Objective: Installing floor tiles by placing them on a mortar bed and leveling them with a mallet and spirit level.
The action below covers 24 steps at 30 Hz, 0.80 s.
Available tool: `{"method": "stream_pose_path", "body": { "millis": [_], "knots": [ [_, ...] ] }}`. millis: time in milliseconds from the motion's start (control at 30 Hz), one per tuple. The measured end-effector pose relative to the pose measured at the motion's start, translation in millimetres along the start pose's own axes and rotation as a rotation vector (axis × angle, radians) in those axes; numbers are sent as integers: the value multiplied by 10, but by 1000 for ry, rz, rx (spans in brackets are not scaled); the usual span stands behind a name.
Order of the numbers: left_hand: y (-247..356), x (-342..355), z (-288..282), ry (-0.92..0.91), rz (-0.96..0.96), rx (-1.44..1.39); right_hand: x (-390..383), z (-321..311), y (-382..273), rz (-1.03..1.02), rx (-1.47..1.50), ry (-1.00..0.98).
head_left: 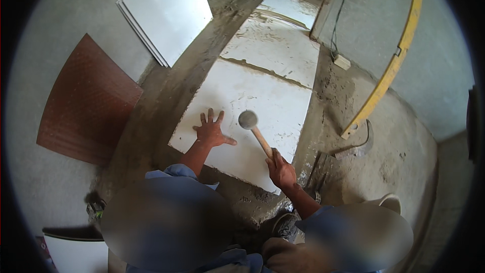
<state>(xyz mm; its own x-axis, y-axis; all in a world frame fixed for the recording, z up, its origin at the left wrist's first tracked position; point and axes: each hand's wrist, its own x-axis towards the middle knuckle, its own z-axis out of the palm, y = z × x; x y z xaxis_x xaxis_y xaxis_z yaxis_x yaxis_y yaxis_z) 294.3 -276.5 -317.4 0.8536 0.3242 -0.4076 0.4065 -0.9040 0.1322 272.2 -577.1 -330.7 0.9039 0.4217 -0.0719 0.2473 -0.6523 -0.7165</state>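
My left hand [209,132] is spread open on the nearest white tile [265,106], at its left part. My right hand [282,172] grips the wooden handle of a mallet [248,120], whose round grey head is over that tile, just right of my left hand. Beyond lie further white tiles [273,45] in a strip on the floor, smeared with brown mortar along the seams. Whether the mallet head touches the tile I cannot tell.
Stacked white tiles [166,15] and a red patterned panel [88,106] lean at the left. A yellow level [384,78] leans against the right wall, near a small pale block [341,61] and a cable [336,30]. A white panel [76,253] is at lower left.
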Motion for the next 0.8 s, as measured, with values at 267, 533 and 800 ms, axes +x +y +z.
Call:
{"method": "stream_pose_path", "body": {
  "millis": [267,533,800],
  "knots": [
    [33,69,-90,-67,-93,-61,418,-296,-688,-313,197,215],
    [263,146,-105,-47,-100,-87,928,185,2,-203,-117,149],
    [126,46,-91,-33,-103,-119,784,335,-139,-265,-182,115]
  ]
}}
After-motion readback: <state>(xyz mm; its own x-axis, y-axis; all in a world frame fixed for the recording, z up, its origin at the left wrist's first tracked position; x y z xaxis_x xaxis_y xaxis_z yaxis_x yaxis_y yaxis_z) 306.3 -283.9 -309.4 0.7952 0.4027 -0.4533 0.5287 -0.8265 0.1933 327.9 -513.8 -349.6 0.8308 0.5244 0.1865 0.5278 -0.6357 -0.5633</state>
